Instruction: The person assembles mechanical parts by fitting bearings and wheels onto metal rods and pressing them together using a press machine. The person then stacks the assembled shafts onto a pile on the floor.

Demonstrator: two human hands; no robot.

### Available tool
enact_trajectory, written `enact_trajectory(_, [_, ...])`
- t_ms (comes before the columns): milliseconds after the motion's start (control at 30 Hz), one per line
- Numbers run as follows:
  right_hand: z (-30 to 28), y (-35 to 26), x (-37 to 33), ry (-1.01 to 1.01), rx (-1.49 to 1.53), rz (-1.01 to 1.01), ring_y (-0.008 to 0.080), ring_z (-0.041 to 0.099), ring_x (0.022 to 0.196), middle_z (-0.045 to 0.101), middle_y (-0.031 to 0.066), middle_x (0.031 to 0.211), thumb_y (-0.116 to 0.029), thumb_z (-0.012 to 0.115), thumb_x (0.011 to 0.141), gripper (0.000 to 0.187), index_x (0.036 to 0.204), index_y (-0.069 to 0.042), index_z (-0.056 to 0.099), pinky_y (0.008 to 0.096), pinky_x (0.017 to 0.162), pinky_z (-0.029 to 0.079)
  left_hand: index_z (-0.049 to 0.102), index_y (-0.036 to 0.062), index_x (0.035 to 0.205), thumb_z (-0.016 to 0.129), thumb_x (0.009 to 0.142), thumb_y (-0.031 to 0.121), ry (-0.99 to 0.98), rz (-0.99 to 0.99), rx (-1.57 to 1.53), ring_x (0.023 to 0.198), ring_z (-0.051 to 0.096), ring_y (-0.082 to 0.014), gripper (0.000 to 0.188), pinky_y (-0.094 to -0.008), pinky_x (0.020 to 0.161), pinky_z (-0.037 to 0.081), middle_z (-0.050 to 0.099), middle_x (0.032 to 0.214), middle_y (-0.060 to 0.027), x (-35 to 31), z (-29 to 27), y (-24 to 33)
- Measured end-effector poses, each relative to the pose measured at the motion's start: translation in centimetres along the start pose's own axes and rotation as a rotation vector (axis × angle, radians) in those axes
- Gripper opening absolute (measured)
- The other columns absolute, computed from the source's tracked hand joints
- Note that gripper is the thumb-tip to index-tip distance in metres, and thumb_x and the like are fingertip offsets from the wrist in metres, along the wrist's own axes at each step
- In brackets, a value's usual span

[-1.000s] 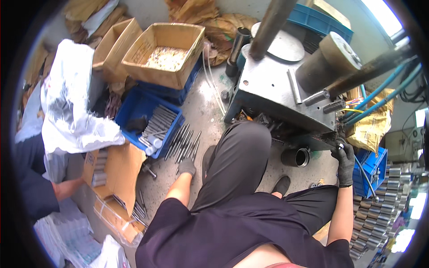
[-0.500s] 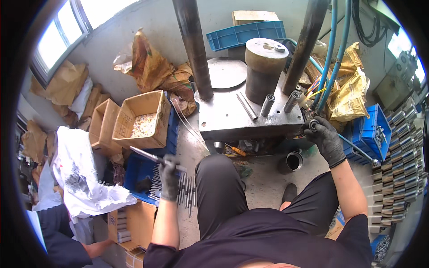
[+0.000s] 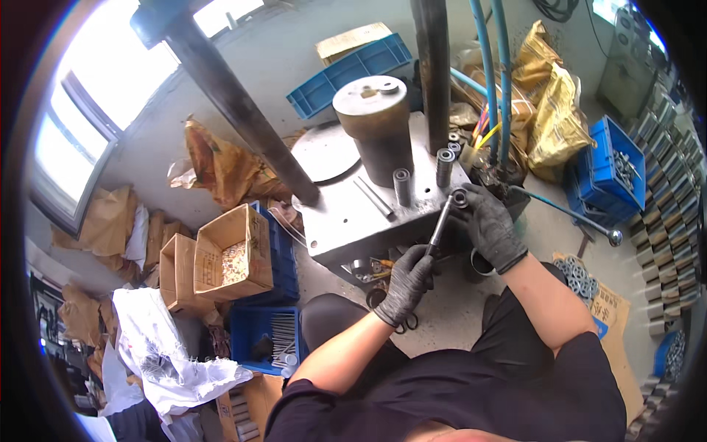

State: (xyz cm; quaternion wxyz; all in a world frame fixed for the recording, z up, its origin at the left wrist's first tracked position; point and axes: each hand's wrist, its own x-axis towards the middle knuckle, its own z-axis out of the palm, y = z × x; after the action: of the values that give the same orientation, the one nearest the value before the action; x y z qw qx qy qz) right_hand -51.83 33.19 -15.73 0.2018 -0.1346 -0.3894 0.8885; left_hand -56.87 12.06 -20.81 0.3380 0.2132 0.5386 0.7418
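Observation:
My left hand (image 3: 406, 286), in a dark grey glove, is closed around a slim metal rod (image 3: 441, 227) that slants up and to the right. In my right hand (image 3: 492, 230), gloved alike, a small dark metal ring (image 3: 459, 197) sits between the fingers. The rod's far tip meets the ring or lies right beside it; I cannot tell whether it has entered the hole. Both hands are just off the near right edge of a steel press table (image 3: 335, 228). On it stand two short stacks of rings, one stack (image 3: 402, 188) left of the other (image 3: 445, 168), and a loose rod (image 3: 374, 197) lies flat.
A thick steel cylinder (image 3: 377, 140) and two posts, the left post (image 3: 236, 110) leaning in view, rise from the table. At left are a cardboard box (image 3: 234, 258) of small pieces and a blue crate (image 3: 254, 361) of rods. Blue hoses (image 3: 504, 88) hang at right.
My left hand has brought the rod from the left over to the ring in my right hand. The view has turned and shifted, so the press table appears farther left.

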Motion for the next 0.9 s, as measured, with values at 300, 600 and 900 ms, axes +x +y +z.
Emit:
enact_trajectory(300, [1.1, 1.0, 0.6, -0.018, -0.005, -0.106, 0.0244, 0.070, 0.110, 0.070, 0.0098, 0.113, -0.018, 0.060, 0.105, 0.023, 0.121, -0.002, 0.065, 0.0402, 0.096, 0.060, 0.059, 0.0046, 0.132, 0.056, 0.108, 0.031, -0.049, -0.086, 0.186, 0.068, 0.058, -0.0077, 0.036, -0.0238, 0.061, 0.050, 0.065, 0.088, -0.0030, 0.6, 0.0, 0.1])
enact_trajectory(600, [-3.7, 1.9, 1.5, -0.150, -0.298, -0.257, 0.0245, 0.062, 0.125, 0.064, 0.0151, 0.135, -0.016, 0.057, 0.106, 0.033, 0.134, 0.001, 0.060, 0.0406, 0.112, 0.049, 0.060, 0.0052, 0.126, 0.055, 0.106, 0.034, -0.030, 0.044, 0.181, 0.073, 0.058, -0.0088, 0.035, -0.0276, 0.063, 0.052, 0.062, 0.090, -0.0023, 0.2, -1.1, -0.2])
enact_trajectory(900, [0.5, 1.6, -1.1, -0.188, -0.491, -0.211, 0.0225, 0.063, 0.122, 0.061, 0.0136, 0.139, -0.005, 0.060, 0.100, 0.050, 0.149, -0.006, 0.050, 0.0368, 0.106, 0.051, 0.060, 0.0052, 0.123, 0.059, 0.104, 0.036, -0.021, 0.023, 0.154, 0.074, 0.058, -0.0090, 0.036, -0.0274, 0.064, 0.051, 0.061, 0.091, -0.0022, -0.2, -1.7, 0.3])
